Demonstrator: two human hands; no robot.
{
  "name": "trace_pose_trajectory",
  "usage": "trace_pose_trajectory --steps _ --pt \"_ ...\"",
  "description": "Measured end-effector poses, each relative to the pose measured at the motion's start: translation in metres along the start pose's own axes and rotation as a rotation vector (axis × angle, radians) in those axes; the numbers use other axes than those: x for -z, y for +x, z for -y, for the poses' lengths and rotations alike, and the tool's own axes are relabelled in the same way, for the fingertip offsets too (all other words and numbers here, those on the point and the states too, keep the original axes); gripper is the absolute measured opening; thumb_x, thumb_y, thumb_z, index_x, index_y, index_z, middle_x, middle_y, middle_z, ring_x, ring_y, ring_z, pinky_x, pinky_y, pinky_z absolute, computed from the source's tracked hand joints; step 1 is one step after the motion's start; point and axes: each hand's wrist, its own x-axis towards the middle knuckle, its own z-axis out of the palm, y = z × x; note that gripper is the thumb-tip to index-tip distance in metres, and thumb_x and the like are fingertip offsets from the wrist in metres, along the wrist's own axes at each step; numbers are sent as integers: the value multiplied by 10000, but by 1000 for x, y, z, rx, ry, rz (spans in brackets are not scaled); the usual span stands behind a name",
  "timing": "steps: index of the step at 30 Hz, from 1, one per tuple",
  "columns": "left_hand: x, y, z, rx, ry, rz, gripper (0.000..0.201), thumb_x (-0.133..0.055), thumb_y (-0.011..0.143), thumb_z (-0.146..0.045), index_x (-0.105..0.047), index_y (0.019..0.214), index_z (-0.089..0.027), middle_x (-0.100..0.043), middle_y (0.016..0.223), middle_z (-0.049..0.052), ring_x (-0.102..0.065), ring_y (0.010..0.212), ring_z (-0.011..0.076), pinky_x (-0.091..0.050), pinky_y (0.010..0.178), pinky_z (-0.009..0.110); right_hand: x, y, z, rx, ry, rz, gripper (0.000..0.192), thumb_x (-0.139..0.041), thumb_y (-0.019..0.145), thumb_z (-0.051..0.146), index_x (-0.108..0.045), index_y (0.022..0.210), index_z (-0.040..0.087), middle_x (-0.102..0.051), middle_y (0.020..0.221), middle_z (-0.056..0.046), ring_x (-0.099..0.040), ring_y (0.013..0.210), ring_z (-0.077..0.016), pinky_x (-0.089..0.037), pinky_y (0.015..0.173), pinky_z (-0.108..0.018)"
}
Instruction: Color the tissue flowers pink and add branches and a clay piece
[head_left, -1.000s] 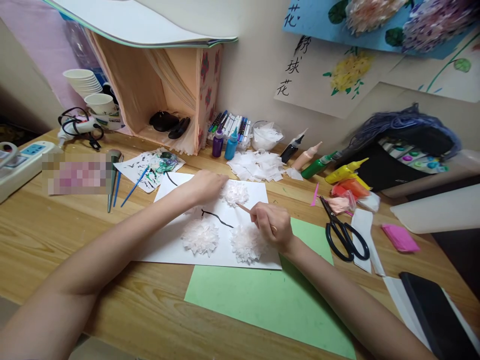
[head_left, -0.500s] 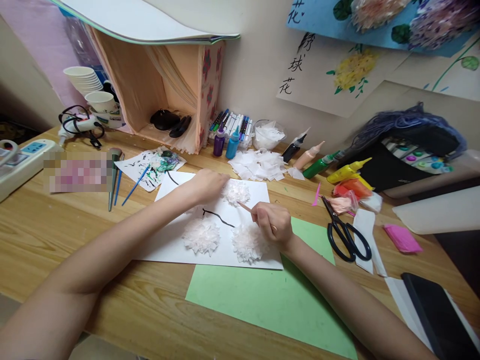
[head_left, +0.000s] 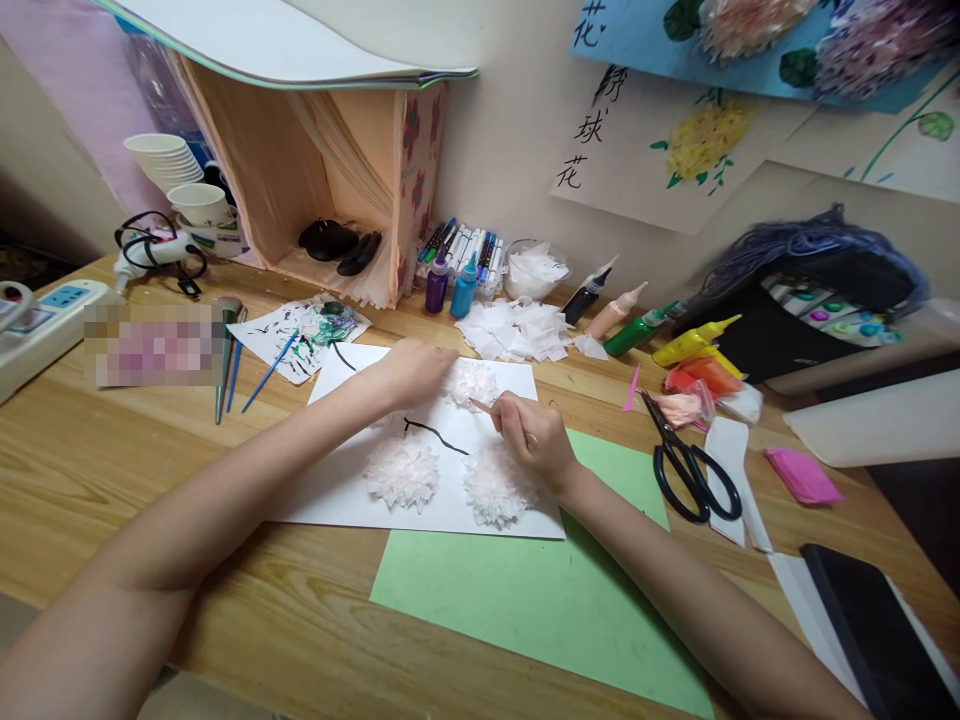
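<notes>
A white sheet of paper (head_left: 495, 425) lies in front of me, with black painted lines and fluffy pale-pink tissue-paper flowers on it. The upper flower (head_left: 466, 382) sits between my hands. My right hand (head_left: 536, 435) is closed around a thin stick (head_left: 481, 405), whose tip touches the lower edge of that flower. My left hand (head_left: 420, 372) reaches across the sheet to the flower's upper left side, its fingers curled together; what they pinch is hidden. Two more flowers, one at the lower left (head_left: 401, 472) and one at the lower right (head_left: 499, 487), rest below, the latter partly under my right hand.
A heap of white tissue pieces (head_left: 517, 330) lies behind the sheet, near paint bottles (head_left: 463, 290). Green paper (head_left: 525, 600) extends under the sheet. Black scissors (head_left: 694, 470) and a phone (head_left: 874, 630) are at the right; brushes (head_left: 234, 365) and a paint-stained paper (head_left: 289, 335) at the left.
My right hand has shifted slightly left and up, bringing the stick's tip further onto the upper flower. My left hand stays nearly in place.
</notes>
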Motion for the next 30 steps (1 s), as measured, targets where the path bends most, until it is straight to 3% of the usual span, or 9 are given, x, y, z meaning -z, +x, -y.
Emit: trace_pose_trajectory --steps 5,8,10,15,20,26,30 --pt "-1 0 0 -8 1 -6 456 -341 844 -119 -515 1264 -151 -690 1059 127 -661 915 240 -455 728 306 -1 1 5 37 -90 43 342 -330 952 207 -437 627 200 -460 490 17 -428 426 -107 -281 467 -257" --pt "-1 0 5 0 -11 4 473 -359 834 -130 -503 1282 -178 -695 1039 115 -660 906 232 -452 720 297 8 -3 2 55 35 23 378 -320 953 239 -433 594 204 -459 482 4 -416 434 -117 -289 468 -267" --pt "-1 2 12 -6 -43 -9 473 -377 827 -144 -505 1278 -212 -695 1035 94 -654 911 220 -450 719 285 17 -7 -4 -56 217 -60 422 -303 963 284 -430 569 204 -458 472 3 -409 431 -113 -304 470 -265" --pt "-1 10 35 18 -248 -123 377 -473 810 -231 -558 1177 -200 -672 1074 69 -623 944 192 -445 744 251 25 -15 -24 -538 774 -213 462 -295 954 458 -430 591 207 -407 442 44 -367 357 -93 -263 391 -243" --pt "-7 18 49 17 -376 -70 297 -627 693 -304 -617 960 -174 -667 918 40 -609 819 175 -438 677 238 14 -20 -38 -708 1081 -238 505 -299 919 552 -418 569 208 -360 421 56 -333 310 -88 -238 344 -238" --pt "-5 18 50 -67 -426 -7 185 -589 714 -316 -623 826 -173 -642 769 21 -565 695 158 -390 600 246 14 -19 -40 -733 1110 -212 531 -253 917 578 -395 554 217 -323 397 58 -302 300 -95 -212 314 -243" --pt "15 7 46 -106 -467 -28 145 -552 755 -311 -571 765 -168 -615 756 7 -532 675 138 -361 573 235 16 -28 -31 -560 855 -441 475 -268 951 406 -384 532 215 -313 415 45 -329 319 -100 -249 333 -256"
